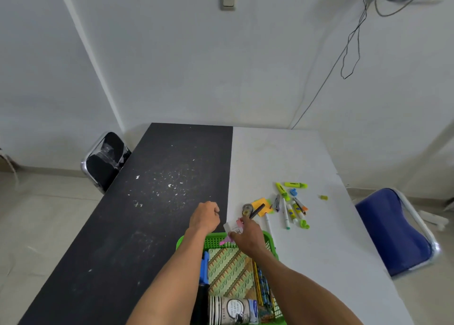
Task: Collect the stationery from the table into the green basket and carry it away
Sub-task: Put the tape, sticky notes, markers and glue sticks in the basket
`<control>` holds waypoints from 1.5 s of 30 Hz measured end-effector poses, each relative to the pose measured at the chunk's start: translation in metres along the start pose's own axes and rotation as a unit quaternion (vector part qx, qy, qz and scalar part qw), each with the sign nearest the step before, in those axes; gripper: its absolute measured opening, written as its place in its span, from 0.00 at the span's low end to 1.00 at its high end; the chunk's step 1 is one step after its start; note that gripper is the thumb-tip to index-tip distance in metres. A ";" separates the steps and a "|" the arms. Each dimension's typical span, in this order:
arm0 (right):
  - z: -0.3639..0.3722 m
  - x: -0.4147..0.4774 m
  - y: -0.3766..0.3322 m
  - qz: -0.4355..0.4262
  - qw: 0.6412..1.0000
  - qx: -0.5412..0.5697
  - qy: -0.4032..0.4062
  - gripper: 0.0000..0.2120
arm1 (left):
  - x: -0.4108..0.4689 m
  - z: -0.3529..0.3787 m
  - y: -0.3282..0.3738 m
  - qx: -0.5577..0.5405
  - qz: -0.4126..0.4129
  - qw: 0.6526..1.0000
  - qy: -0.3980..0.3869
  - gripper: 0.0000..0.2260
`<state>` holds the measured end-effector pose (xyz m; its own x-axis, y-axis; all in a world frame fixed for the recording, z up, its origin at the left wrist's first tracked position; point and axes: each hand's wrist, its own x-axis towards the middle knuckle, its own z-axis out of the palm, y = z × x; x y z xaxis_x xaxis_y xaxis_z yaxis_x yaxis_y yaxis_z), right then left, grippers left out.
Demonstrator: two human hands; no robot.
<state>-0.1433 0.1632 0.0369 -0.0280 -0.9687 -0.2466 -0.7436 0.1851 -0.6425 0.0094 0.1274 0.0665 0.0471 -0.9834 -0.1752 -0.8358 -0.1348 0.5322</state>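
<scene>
- Near the front edge of the bench (331,263), across the seam of its black and white halves: the green basket (213,241).
- Inside the basket: a batik-patterned notebook (231,270), a blue item (204,268) against the left wall, pencils (261,283) along the right wall, and a stack of paper cups (231,310) lying nearest the camera.
- Over the basket's far rim: the right hand (248,236), grip closed with thumb and fingers pinching a small white packet (232,227) with pink tabs.
- At the right fingertips, a black pen (258,209) lying across orange sticky notes (261,203) — held or merely touched, impossible to tell.
- Just beyond the far rim, above the black half: the left hand (205,218), fingers curled in, back toward the camera. Contents of that grip hidden — cannot tell.
- Loose on the white half, beyond and right of the basket:
  - a round correction tape (246,209) beside the sticky notes
  - two yellow highlighters (296,184)
  - a blue sharpener (293,191)
  - white markers (286,216)
  - glue sticks (292,213)
  - a green clip (304,224)
- Apart from that cluster, farther right: a small yellow-green piece (323,197).
- Touching the basket's right corner: a white pen (268,222).
- Left of the bench, a black chair (105,162); right of it, a blue chair (393,233).
</scene>
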 end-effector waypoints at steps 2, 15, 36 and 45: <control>0.001 -0.001 0.000 0.011 1.000 -0.005 0.001 0.26 | 0.006 0.001 -0.001 -0.004 0.002 1.000 -0.005 0.13; 0.031 0.000 -0.004 0.091 0.996 -0.008 -0.012 0.26 | 0.032 0.012 -0.014 -0.022 0.054 0.997 -0.047 0.13; 0.059 -0.002 0.012 0.134 0.990 -0.025 -0.025 0.23 | 0.041 0.019 -0.041 -0.046 0.023 0.997 -0.060 0.12; 0.080 0.002 0.019 0.147 0.989 0.008 0.026 0.21 | 0.041 0.033 -0.047 -0.033 -0.014 0.996 -0.083 0.13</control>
<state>-0.1039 0.1778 -0.0337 -0.2769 -0.8795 -0.3869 -0.6866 0.4628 -0.5606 0.0326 0.0979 0.0068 -0.0253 -0.9464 -0.3221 -0.7969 -0.1755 0.5781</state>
